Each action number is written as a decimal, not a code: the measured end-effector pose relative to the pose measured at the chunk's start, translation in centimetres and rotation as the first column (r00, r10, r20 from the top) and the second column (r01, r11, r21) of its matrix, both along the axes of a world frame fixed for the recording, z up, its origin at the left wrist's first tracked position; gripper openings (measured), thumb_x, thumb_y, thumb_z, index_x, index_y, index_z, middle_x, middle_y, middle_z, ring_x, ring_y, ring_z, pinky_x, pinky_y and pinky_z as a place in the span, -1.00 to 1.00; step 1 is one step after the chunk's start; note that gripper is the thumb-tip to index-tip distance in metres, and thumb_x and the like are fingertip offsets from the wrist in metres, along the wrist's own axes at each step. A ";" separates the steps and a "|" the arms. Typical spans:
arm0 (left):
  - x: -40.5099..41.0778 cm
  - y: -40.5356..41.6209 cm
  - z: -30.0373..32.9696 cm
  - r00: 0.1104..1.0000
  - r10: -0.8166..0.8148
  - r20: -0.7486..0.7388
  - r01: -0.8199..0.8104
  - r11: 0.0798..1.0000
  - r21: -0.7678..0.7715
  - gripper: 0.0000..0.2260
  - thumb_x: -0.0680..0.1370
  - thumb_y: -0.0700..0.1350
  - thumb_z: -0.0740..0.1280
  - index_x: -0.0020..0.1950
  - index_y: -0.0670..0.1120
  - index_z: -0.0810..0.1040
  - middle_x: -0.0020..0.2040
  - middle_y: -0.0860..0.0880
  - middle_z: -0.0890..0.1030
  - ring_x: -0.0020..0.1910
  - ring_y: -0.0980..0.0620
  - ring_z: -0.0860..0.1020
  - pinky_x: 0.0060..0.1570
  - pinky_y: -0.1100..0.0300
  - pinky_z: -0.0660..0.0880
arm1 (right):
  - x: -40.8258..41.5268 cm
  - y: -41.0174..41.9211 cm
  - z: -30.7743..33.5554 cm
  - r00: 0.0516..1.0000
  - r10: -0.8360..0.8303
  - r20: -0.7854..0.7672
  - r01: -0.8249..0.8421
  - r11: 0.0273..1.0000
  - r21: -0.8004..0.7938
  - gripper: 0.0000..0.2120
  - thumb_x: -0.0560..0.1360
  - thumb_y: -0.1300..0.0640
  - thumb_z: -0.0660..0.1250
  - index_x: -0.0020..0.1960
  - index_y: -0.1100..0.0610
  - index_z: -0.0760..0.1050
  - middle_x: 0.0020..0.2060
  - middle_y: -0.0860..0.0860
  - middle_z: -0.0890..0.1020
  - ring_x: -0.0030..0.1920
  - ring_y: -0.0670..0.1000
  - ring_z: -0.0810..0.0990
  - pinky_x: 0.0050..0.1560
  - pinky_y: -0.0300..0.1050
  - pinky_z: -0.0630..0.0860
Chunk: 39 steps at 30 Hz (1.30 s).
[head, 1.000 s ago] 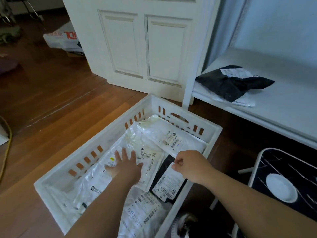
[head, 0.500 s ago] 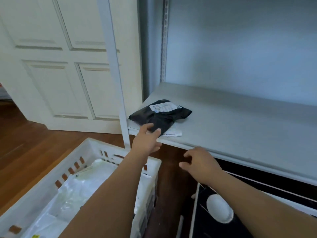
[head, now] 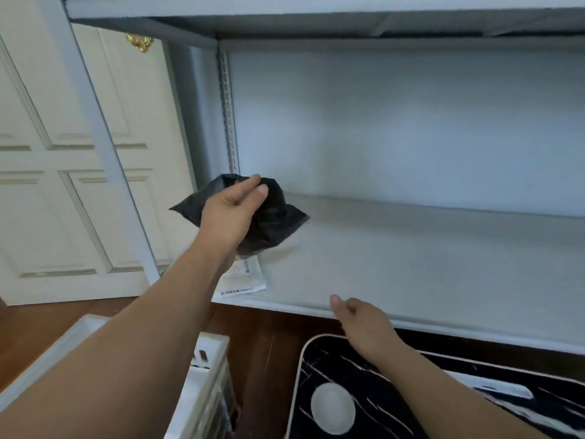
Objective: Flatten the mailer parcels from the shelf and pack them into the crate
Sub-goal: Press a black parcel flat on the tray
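While the left hand [head: 232, 213] grips the black mailer [head: 278, 223], pickup is underway.
Right hand [head: 364, 321] hangs loosely curled, lower centre; next, flattening it, then the crate [head: 209, 353].

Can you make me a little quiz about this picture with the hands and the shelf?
1. True or false: the left hand holds the black mailer up off the shelf.
2. What lies on the shelf just under the black mailer?
A. a white mailer
B. a red box
C. a pair of scissors
3. Fill in the word: the right hand is near the shelf's front ____ and holds nothing.

Key
1. True. The fingers are curled round the mailer and it hangs crumpled above the board.
2. A. It is flat, with a printed label.
3. Edge. The fingers are loosely curled there; whether they touch it cannot be told.
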<state>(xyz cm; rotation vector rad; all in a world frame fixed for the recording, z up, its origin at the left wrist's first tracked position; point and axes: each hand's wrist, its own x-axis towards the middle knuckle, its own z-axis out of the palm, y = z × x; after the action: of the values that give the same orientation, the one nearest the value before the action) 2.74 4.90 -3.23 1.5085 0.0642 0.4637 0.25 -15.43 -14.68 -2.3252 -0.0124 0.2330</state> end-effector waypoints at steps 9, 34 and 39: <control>-6.8 -9.2 -0.6 0.968 -0.216 -0.130 0.127 0.864 -0.487 -0.79 0.47 -0.37 0.36 -0.24 -0.10 0.44 -0.46 -0.02 0.56 -0.44 0.07 0.55 -0.36 0.20 0.58 | -6.2 -10.7 2.3 0.840 -0.122 -0.528 0.516 0.476 0.712 -0.20 0.38 -0.43 0.20 0.35 0.16 0.34 0.23 0.19 0.52 0.14 0.18 0.57 0.10 0.19 0.55; -6.3 -18.5 -13.6 0.738 -0.177 -0.651 -0.011 0.962 -0.274 -0.78 0.59 -0.07 0.32 0.03 -0.22 0.58 0.04 -0.18 0.63 -0.04 -0.11 0.61 -0.05 0.02 0.58 | -10.1 -16.3 -6.7 0.877 -0.146 -0.457 0.463 0.511 0.725 -0.67 0.40 0.18 0.47 0.11 0.28 0.55 -0.08 0.20 0.70 -0.06 0.17 0.69 0.05 0.10 0.59; -10.0 -19.2 -17.9 0.647 0.023 -0.762 0.408 0.834 0.372 -0.61 0.59 0.14 0.23 0.18 -0.15 0.54 0.07 -0.10 0.61 0.00 -0.04 0.55 0.03 0.08 0.49 | -9.5 -16.7 -7.7 0.877 -0.373 -0.304 0.477 0.594 0.648 -0.88 0.48 0.09 0.42 0.00 0.09 0.56 -0.09 0.08 0.70 -0.02 0.11 0.67 0.10 0.08 0.56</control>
<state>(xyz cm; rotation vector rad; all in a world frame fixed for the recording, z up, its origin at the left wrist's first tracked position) -7.28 -14.31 -21.15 2.1431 0.4463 -0.4084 -9.25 -32.18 -22.38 -1.4585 0.4548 0.1076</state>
